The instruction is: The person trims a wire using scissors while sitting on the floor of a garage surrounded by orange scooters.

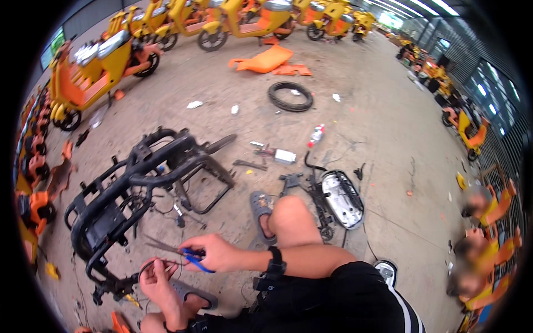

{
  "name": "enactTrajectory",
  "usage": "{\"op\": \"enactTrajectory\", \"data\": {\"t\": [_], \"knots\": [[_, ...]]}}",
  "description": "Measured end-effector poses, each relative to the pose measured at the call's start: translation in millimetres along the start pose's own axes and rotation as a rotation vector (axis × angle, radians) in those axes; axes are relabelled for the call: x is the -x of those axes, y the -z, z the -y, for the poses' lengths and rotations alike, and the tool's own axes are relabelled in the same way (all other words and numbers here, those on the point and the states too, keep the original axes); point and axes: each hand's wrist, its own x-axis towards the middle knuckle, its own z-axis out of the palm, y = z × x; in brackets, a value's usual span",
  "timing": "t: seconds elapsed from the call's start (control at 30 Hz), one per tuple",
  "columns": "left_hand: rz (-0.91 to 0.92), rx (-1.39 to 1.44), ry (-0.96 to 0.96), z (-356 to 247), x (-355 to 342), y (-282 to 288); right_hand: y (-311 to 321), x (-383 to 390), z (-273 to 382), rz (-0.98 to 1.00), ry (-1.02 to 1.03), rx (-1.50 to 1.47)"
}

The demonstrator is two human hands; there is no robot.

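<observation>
A pair of scissors [195, 258] with blue handles is held in my right hand [219, 253], fingers closed round the handles. Its blades point left and stand apart. Just below them, my left hand [160, 288] pinches a thin dark cable [146, 266] between thumb and fingers. The cable curves toward the lower end of a black metal scooter frame [150, 180], which lies on the floor at my left. Loose wires hang inside that frame. Whether the blades touch the cable, I cannot tell.
On the floor ahead lie a tyre [272, 100], orange panels [272, 60], a bottle [316, 136] and a silver box with wires [285, 156]. Right of my knee is an oval light-coloured part with a black rim [340, 200]. Yellow scooters [244, 19] line the back and both sides.
</observation>
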Motion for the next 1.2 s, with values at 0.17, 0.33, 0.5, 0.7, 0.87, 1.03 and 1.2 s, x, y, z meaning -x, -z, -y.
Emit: {"op": "enactTrajectory", "data": {"t": [0.17,0.33,0.5,0.7,0.87,1.03,1.2], "knots": [[-0.002,-0.026,0.043,-1,1,-3,-1,5,6,-0.033,0.039,0.133],[-0.017,-0.050,0.047,-3,0,-3,0,7,17,-0.030,0.060,0.292],[-0.019,-0.066,0.033,1,-2,0,-1,7,15,-0.003,0.074,0.320],[0.046,-0.089,0.100,-6,0,-6,-1,8,12,0.009,0.056,0.265],[0.079,-0.057,0.123,-2,0,-2,-1,10,18,0.041,0.025,0.277],[0.100,-0.028,0.181,-3,-2,-2,-3,11,13,0.019,0.055,0.215],[0.116,0.036,0.261,-14,-2,1,-8,7,14,-0.006,0.073,0.242]]}}
